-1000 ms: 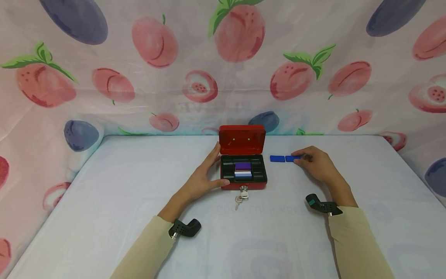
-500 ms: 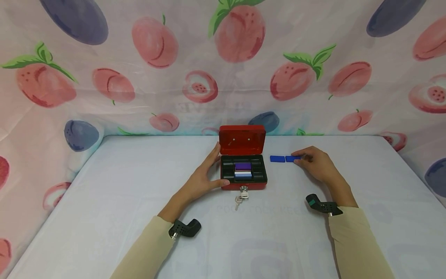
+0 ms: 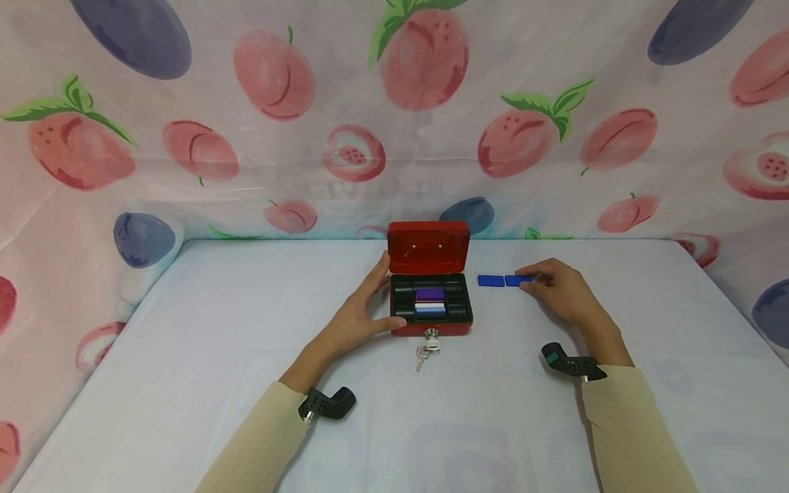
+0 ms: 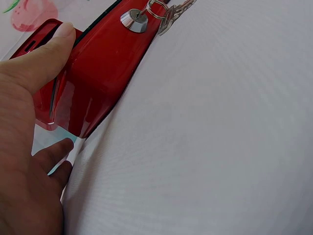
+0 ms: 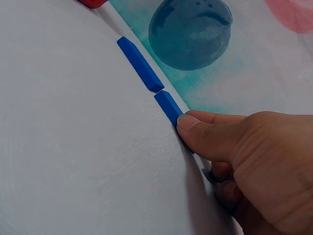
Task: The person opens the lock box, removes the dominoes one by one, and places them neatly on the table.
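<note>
A small red cash box [image 3: 404, 329] stands in the middle of the table with its lid [image 3: 428, 246] raised. In its black tray [image 3: 458, 311] lie a purple block [image 3: 429, 294] and a light-blue and white block [image 3: 429, 310]. My left hand [image 3: 354, 315] steadies the box's left side, its fingers fairly straight; the thumb [image 4: 54, 51] rests over the rim. To the right of the box, two blue bars lie in a row. My right hand [image 3: 557, 287] pinches the right-hand bar [image 5: 167, 106] by its right end, while the left-hand bar [image 5: 141, 63] lies untouched beside it.
A key [image 3: 422, 355] on a ring hangs from the lock [image 3: 432, 335] on the box's front, down to the white tablecloth [image 3: 481, 411]. A fruit-printed cloth [image 3: 425, 157] rises behind the table's back edge. Both wrists carry black camera mounts [image 3: 329, 402].
</note>
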Demonstrator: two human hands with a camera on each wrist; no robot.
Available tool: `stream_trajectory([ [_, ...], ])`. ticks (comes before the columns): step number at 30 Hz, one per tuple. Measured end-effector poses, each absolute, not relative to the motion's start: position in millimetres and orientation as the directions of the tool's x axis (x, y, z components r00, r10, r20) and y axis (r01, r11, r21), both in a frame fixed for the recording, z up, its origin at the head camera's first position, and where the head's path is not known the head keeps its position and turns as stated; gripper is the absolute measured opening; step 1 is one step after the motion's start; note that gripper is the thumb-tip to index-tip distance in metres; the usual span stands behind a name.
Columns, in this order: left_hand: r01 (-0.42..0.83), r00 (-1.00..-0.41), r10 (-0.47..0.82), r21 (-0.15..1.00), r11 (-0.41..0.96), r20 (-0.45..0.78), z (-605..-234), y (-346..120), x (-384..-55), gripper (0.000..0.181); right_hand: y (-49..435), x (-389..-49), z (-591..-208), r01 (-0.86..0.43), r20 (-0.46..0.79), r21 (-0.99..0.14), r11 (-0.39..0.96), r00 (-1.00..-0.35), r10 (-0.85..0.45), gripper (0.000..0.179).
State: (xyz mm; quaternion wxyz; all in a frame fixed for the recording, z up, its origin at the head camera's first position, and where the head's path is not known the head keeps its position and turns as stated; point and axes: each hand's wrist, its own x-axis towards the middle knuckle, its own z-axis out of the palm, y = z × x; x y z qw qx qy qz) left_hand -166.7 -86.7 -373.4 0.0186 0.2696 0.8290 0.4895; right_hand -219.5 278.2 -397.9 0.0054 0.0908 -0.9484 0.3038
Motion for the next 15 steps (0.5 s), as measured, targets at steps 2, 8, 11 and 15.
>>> stream_trajectory([
  [2, 0.428, -0.854, 0.466, 0.821, 0.377, 0.231, -374.1, -86.8, -167.0, 0.095, 278.5, -219.6, -397.9, -0.174, 0.062, -0.579, 0.797, -0.983, -0.170, 0.024],
  [8, 0.425, -0.855, 0.468, 0.819, 0.385, 0.224, -376.2, -87.1, -168.4, 0.096, 279.2, -219.3, -398.3, -0.161, 0.051, -0.591, 0.790, -0.985, -0.163, 0.024],
  [11, 0.421, -0.858, 0.464, 0.821, 0.386, 0.222, -374.9, -86.9, -167.4, 0.095, 279.5, -219.8, -399.2, -0.164, 0.055, -0.590, 0.791, -0.985, -0.163, 0.024],
  [15, 0.415, -0.862, 0.457, 0.823, 0.388, 0.219, -373.5, -86.6, -166.1, 0.095, 279.8, -221.0, -400.7, -0.178, 0.066, -0.582, 0.794, -0.983, -0.172, 0.024],
])
